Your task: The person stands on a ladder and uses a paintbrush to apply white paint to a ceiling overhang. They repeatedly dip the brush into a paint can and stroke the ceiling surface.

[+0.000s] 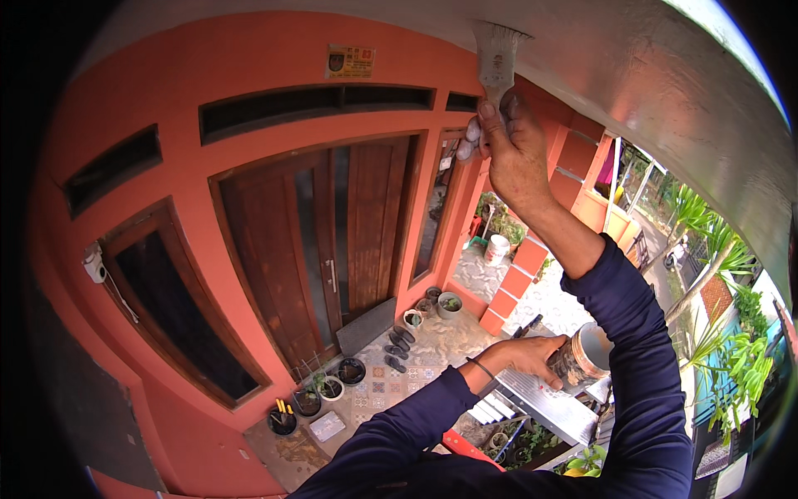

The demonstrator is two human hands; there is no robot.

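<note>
Overhead, my right hand (514, 145) grips a paintbrush (497, 62) by its handle, with whitish smears on my fingers; the bristle end touches the pale ceiling (623, 58). Lower down, my left hand (532, 362) holds a paint-stained cylindrical can (582, 359) over a ridged metal platform (555, 413); whether the can rests on it I cannot tell.
An orange wall (285, 54) has dark vents, wooden doors (291, 249) and windows. Below, potted plants (331, 387) and sandals (397, 349) sit on the tiled floor (391, 391). At right are a stepped orange pillar, a white bucket (497, 249), trees (719, 249) and a path.
</note>
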